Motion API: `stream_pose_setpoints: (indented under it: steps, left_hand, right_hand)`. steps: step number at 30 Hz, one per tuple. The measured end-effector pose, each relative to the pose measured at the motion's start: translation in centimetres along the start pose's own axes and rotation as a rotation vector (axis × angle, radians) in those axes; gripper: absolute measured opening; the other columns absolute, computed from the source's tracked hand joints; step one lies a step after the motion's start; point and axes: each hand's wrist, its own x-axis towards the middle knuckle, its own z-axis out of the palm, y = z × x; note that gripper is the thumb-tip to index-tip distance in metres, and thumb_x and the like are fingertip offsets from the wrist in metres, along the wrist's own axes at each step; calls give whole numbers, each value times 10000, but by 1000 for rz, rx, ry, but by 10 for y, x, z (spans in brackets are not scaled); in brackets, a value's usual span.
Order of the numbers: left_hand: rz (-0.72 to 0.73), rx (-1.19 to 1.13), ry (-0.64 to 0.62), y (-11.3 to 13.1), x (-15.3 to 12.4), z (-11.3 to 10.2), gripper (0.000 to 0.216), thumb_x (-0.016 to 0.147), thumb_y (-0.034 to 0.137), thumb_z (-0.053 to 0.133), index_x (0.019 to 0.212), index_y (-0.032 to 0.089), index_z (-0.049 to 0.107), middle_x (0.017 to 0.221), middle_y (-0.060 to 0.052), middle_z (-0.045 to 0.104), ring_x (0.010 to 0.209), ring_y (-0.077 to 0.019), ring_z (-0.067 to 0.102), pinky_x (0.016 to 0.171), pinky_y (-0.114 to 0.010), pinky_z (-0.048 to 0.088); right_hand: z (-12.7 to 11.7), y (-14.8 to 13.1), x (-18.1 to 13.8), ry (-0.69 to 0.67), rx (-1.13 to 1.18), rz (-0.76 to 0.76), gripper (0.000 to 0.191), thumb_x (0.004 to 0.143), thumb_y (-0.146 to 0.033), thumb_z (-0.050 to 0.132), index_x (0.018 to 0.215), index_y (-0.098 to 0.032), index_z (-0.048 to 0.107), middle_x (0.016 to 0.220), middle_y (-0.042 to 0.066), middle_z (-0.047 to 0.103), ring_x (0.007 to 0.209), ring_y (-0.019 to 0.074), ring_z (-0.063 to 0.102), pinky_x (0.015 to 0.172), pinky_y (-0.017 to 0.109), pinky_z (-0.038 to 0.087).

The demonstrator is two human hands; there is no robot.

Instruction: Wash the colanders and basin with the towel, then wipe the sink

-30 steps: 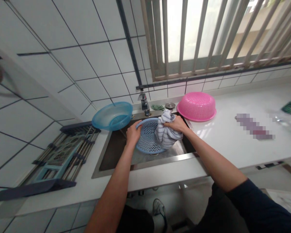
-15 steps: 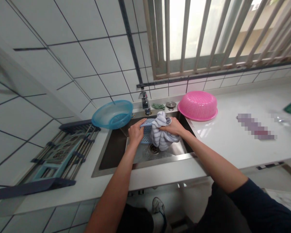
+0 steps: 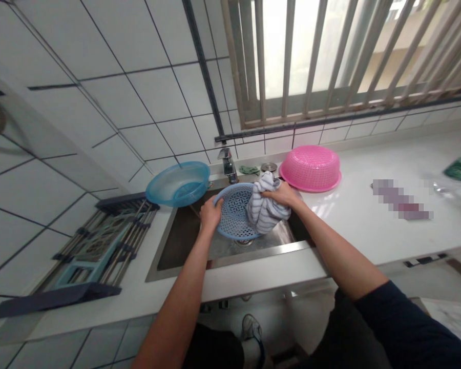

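Over the steel sink [image 3: 169, 256], my left hand [image 3: 210, 215] grips the left rim of a light blue colander [image 3: 234, 212], thumb on the inner side. The colander is tilted so its perforated inside faces me. My right hand [image 3: 282, 196] is closed on a striped grey-and-white towel [image 3: 267, 212], which hangs bunched across the colander's right side and hides that part of the rim. Below the colander, the drain [image 3: 244, 242] partly shows in the sink floor.
A blue basin [image 3: 176, 184] leans at the sink's back left, beside the faucet [image 3: 228, 165]. Behind the sink lie a green cloth [image 3: 249, 170] and a drain strainer [image 3: 269, 167]. An upturned pink basket [image 3: 311, 169] stands right; a drying rack [image 3: 96, 246] lies left.
The colander has turned from nearly edge-on to show its open inside towards me. My right hand and the towel have shifted slightly right; my left hand keeps its hold on the rim.
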Motion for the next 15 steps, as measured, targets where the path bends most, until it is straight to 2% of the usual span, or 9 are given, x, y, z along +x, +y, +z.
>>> stream_pose_setpoints:
  steps: [5, 8, 11, 15]
  left_hand:
    - [223, 59, 39, 20, -12, -8, 693, 941, 310, 779, 1603, 306, 574, 1528, -68, 696, 1389, -289, 674, 1163, -395, 525]
    - [353, 56, 14, 27, -14, -9, 646, 962, 295, 755, 1588, 321, 598, 1576, -33, 657, 1444, -262, 632, 1197, -362, 498]
    - [344, 51, -7, 28, -14, -8, 439, 997, 232, 676, 1416, 341, 752, 1482, 9, 725, 1403, -243, 666, 1196, -351, 496]
    - [249, -10, 21, 25, -12, -6, 428, 1000, 181, 617, 1340, 368, 799, 1428, 34, 754, 1382, -243, 684, 1188, -368, 503]
  right_hand:
    - [11, -6, -6, -32, -140, -78, 385, 836, -553, 856, 971, -194, 834, 1040, 114, 834, 965, 307, 778, 850, 336, 562]
    - [19, -16, -13, -76, -120, -163, 344, 842, -530, 854, 960, -207, 834, 1017, 85, 833, 921, 278, 777, 807, 302, 543]
    - [23, -26, -19, -107, -63, -204, 271, 867, -470, 842, 971, -220, 835, 1018, 52, 833, 939, 255, 774, 817, 278, 536]
    - [21, -27, -17, -91, -28, -160, 276, 869, -456, 844, 991, -208, 833, 1018, 54, 832, 980, 263, 770, 851, 287, 549]
